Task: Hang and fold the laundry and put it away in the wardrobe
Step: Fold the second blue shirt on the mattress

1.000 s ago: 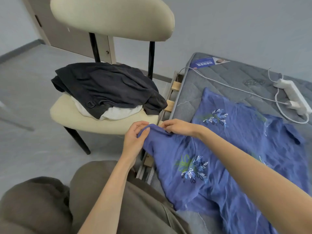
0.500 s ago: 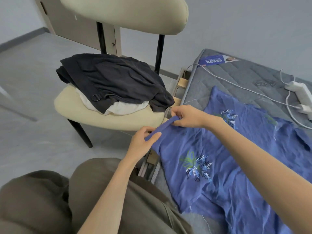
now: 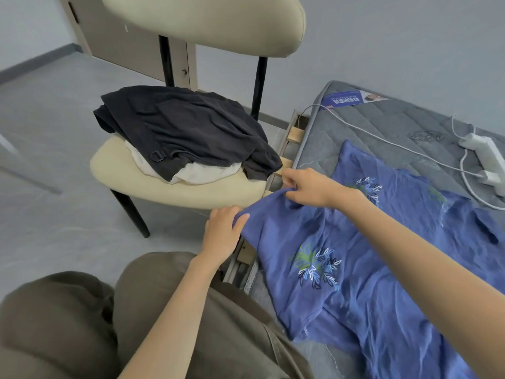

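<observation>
The thin blue fabric garment with leaf prints (image 3: 355, 269) lies spread over the grey quilted mattress (image 3: 396, 124), one end at the mattress's left edge: flat ground for folding, I'd say. The left hand (image 3: 221, 236) pinches the cloth's corner between thumb and fingers, just off that edge, wrist straight. The right hand (image 3: 308, 187), arm reaching across the cloth, pinches the same hem farther along with fingers curled, raising it slightly. Beside the edge, the cream padded chair (image 3: 123, 170) holds a heap of dark and white clothes (image 3: 185, 132), likely next.
</observation>
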{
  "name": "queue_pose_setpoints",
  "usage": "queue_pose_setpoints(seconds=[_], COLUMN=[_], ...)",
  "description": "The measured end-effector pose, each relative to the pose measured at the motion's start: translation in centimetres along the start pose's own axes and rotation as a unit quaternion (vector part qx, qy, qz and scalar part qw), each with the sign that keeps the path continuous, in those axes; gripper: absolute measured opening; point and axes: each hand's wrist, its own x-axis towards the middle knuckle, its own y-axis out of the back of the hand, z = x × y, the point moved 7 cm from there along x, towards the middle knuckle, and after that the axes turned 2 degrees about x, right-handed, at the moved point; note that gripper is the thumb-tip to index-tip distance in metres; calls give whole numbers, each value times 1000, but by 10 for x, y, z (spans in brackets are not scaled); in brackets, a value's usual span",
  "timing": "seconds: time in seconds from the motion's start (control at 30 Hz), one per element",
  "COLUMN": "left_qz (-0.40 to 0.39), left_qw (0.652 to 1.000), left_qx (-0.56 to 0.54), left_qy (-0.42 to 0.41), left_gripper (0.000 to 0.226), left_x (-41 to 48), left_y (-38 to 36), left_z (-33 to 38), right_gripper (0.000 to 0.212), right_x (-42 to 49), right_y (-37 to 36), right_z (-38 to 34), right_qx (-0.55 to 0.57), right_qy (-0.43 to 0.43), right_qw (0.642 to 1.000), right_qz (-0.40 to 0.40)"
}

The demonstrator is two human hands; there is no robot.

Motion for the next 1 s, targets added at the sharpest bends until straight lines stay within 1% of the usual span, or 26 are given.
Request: queue_pose_setpoints(seconds=[0.03, 0.17, 0.23, 0.3, 0.33, 0.4, 0.43, 0.5, 0.53, 0.57, 0.6, 0.63, 0.7, 0.73, 0.77, 0.8, 0.83, 0.87, 0.93, 1.0], left_qz=[-7, 7, -31, -77, -87, -85, -82, -84, -81, -71, -59, -49, -52, -65, -85, -105, -124, -148, -202, -223], left_qw=[999, 989, 979, 969, 958, 920, 893, 820, 780, 752, 742, 742, 735, 722, 704, 690, 683, 684, 699, 709], left_qx=[-28, -116, -149, -165, -194, -291, -350, -485, -544, -580, -589, -581, -554, -543, -537, -531, -522, -507, -466, -456], left_qy=[14, 92, 133, 169, 194, 248, 269, 293, 298, 303, 314, 331, 388, 424, 456, 481, 497, 504, 504, 489], left_gripper=[25, 23, 22, 23, 24, 23, 21, 18, 15, 13, 13, 17, 34, 41, 45, 48, 48, 45, 34, 26], left_x=[1, 6, 3, -2, -4, -5, -4, -2, -2, -1, -1, -2, -9, -15, -23, -29, -35, -38, -43, -44], left_y=[-2, -4, -12, -21, -24, -28, -29, -33, -35, -35, -35, -37, -43, -49, -54, -58, -62, -66, -72, -77], left_z=[-2, -17, -23, -24, -23, -22, -21, -18, -16, -16, -17, -21, -28, -30, -29, -28, -26, -24, -19, -15], right_gripper=[14, 10, 10, 11, 11, 11, 11, 18, 23, 26, 29, 29, 30, 29, 25, 18, 11, 9, 17, 19], right_x=[2, 10, 11, 11, 10, 6, 4, 0, -2, -5, -8, -11, -22, -30, -40, -52, -65, -77, -100, -122], right_y=[1, -5, -10, -14, -17, -20, -21, -24, -26, -29, -32, -36, -40, -39, -36, -33, -34, -38, -60, -84], right_z=[-1, 6, 9, 13, 15, 19, 20, 23, 25, 29, 33, 37, 38, 35, 30, 24, 18, 15, 13, 10], right_qx=[21, -5, 16, 39, 51, 100, 138, 195, 201, 192, 169, 131, 20, -31, -61, -65, -47, -8, 82, 100], right_qy=[-1, -28, -47, -65, -73, -79, -78, -76, -80, -88, -98, -106, -99, -84, -64, -45, -26, -12, -12, -11], right_qw=[1000, 998, 995, 993, 992, 988, 984, 974, 973, 975, 979, 985, 995, 995, 991, 987, 985, 987, 994, 995], right_qz=[5, 54, 83, 89, 87, 86, 88, 86, 77, 64, 51, 36, 27, 52, 96, 141, 167, 161, 78, 0])
